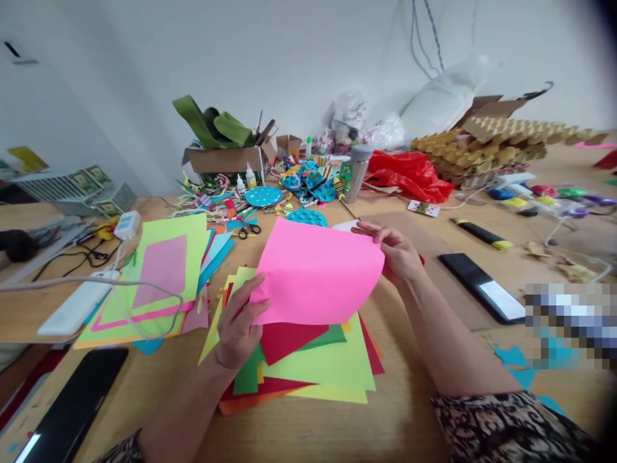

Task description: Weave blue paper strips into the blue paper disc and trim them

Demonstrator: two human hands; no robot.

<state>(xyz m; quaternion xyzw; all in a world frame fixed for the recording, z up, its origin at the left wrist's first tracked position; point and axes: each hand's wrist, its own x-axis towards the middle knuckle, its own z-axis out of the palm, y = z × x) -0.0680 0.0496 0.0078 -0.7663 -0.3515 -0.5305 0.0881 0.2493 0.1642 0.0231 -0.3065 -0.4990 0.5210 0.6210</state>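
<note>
A bright pink sheet of paper [318,276] is held up between both hands, slightly curved. My left hand [241,321] pinches its lower left edge. At the upper right corner, my right hand [393,251] grips the sheet between thumb and fingers. Beneath the sheet lies a loose stack of coloured papers [328,366] in lime, red, green, yellow and orange, partly hidden by the pink sheet.
Another paper pile [164,225] lies at the left under a white cable. Black scissors [249,229] are behind the sheet. Phones lie at the lower left [77,399] and right [482,289]. A bottle [358,173], craft pieces and egg trays [482,148] stand farther back.
</note>
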